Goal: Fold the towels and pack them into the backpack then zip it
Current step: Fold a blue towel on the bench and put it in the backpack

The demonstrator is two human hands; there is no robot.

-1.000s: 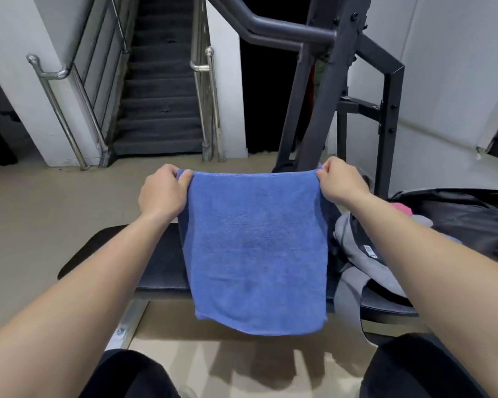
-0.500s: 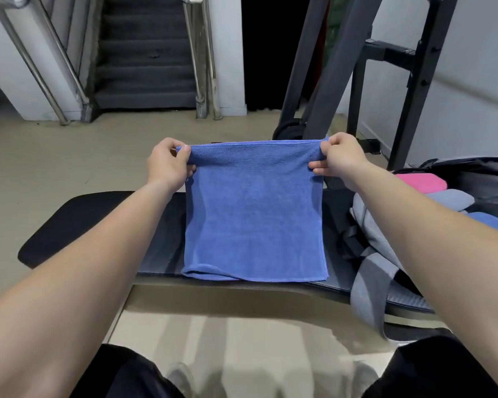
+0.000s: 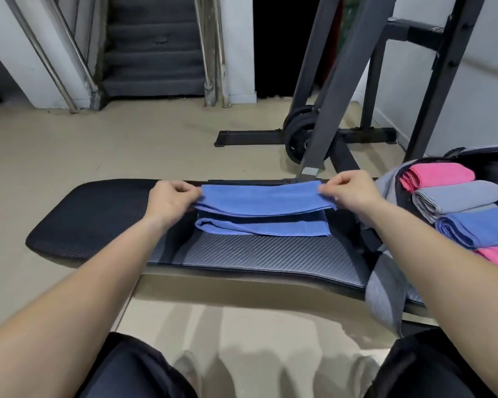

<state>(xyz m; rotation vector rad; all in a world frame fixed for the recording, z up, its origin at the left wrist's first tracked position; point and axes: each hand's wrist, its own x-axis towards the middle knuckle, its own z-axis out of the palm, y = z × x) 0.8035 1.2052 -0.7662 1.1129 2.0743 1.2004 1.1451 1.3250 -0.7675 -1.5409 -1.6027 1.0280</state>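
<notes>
We observe a beige floor (image 3: pixel 127 145) with a smooth, slightly reflective finish. A black padded bench (image 3: pixel 104 216) spans the foreground, its near section showing a grey carbon-weave texture. Behind it we note a dark steel rack (image 3: pixel 345 81) with angled uprights, a flat base bar resting on the floor, and black weight plates (image 3: pixel 298 133) stored at its foot. At the rear, a grey staircase (image 3: pixel 153 53) rises between white walls (image 3: pixel 236 44), flanked by metal handrails (image 3: pixel 55 53). A dark doorway (image 3: pixel 279 44) adjoins the stairs.

Blue towel (image 3: pixel 263 198), black ribbed bench (image 3: pixel 104 214)
</notes>
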